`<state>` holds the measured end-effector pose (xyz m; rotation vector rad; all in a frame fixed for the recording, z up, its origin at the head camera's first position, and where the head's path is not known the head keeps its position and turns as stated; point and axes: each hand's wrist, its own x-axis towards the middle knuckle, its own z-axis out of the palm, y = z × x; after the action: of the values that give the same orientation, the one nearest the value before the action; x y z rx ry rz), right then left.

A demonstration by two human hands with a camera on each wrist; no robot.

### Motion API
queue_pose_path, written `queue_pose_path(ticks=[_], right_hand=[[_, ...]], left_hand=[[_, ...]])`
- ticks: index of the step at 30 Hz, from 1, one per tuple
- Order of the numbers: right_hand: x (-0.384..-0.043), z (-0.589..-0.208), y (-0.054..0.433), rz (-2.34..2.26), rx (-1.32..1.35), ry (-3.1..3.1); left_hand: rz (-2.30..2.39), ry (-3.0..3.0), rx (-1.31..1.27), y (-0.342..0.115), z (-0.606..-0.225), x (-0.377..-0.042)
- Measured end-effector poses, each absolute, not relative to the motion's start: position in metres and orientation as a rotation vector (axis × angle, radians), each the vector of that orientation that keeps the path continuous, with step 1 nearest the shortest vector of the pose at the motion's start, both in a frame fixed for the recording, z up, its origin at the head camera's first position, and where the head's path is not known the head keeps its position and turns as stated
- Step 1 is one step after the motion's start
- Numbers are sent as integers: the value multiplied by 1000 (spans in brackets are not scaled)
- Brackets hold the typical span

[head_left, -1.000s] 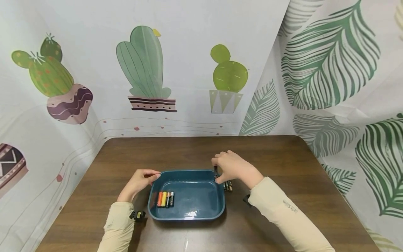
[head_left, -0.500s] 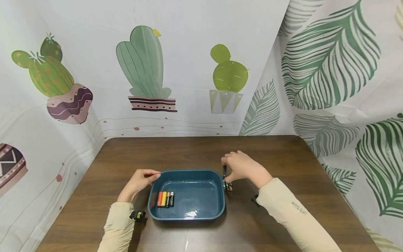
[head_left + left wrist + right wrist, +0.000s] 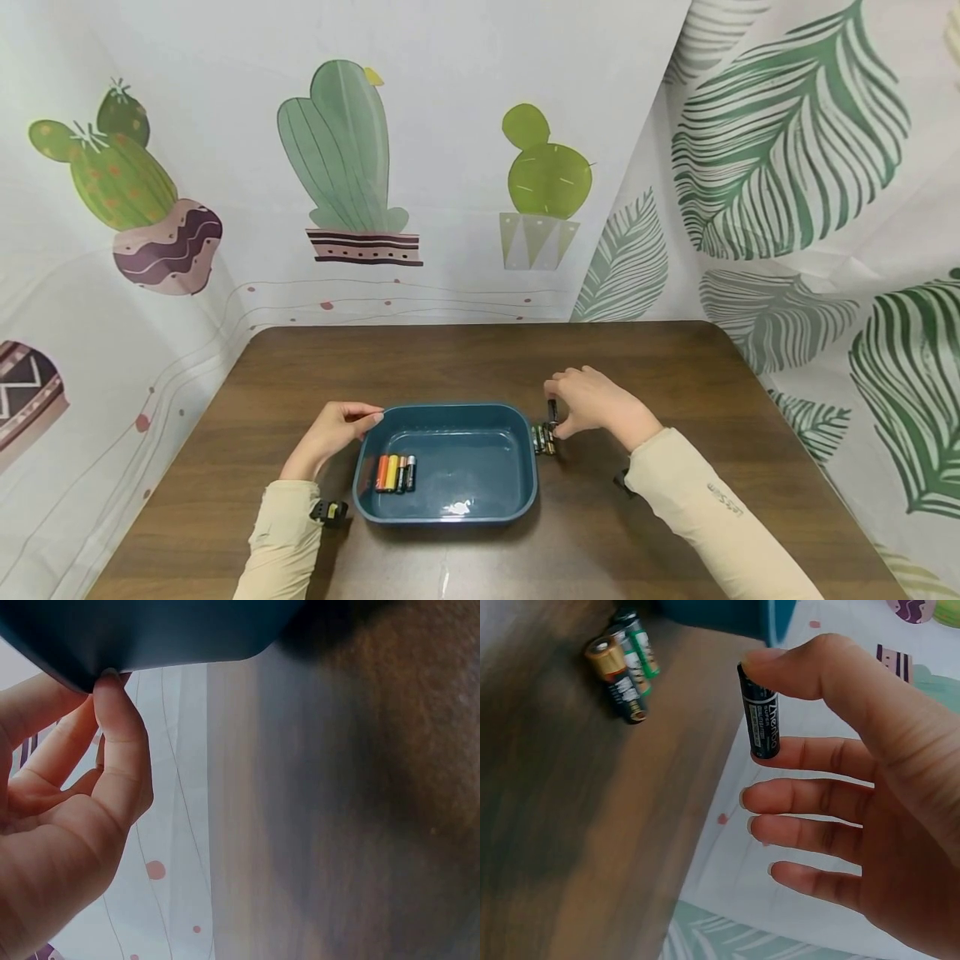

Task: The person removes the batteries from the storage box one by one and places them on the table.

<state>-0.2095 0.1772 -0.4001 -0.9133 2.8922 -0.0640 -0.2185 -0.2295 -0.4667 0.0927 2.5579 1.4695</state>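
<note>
A dark blue rectangular tray [image 3: 468,467] stands on the table. My left hand [image 3: 330,437] pinches its rim at the far left corner between thumb and fingers, as the left wrist view shows close up. Inside the tray, an orange battery [image 3: 382,473], a yellow battery [image 3: 392,473] and two black ones lie side by side at the left. My right hand [image 3: 600,404] pinches a black battery [image 3: 761,716] end to end between thumb and index finger, right of the tray. Near that hand, a black-and-gold battery [image 3: 616,681] and two green batteries [image 3: 641,645] lie against the tray's right side.
The brown wooden table [image 3: 652,358] extends around the tray on all sides. Behind it hangs a white cloth [image 3: 450,167] printed with cacti and leaves. A dark wrist device [image 3: 328,512] sits at the left sleeve.
My right hand has moved right with the black battery, from over the tray's right rim to beyond the batteries on the table. The left hand and tray stay in place.
</note>
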Motion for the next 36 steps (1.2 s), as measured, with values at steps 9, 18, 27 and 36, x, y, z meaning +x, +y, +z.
queue_pose_path(ticks=[9,18,27,36], right_hand=[[-213,-421,184,-108,-912,2859],[-217,-443,189,-109,-895,2836],[-216,-450,190,-139,-894,2832],[-216,-456,188,-126,-866,2824]], left_hand=[[1485,2565,123,-231,-470,-221],[1464,2579,124,-230,-469,-221],[1460,2579,119,-230,-470,-220],[1457,2583,119,-230,-468,-219]])
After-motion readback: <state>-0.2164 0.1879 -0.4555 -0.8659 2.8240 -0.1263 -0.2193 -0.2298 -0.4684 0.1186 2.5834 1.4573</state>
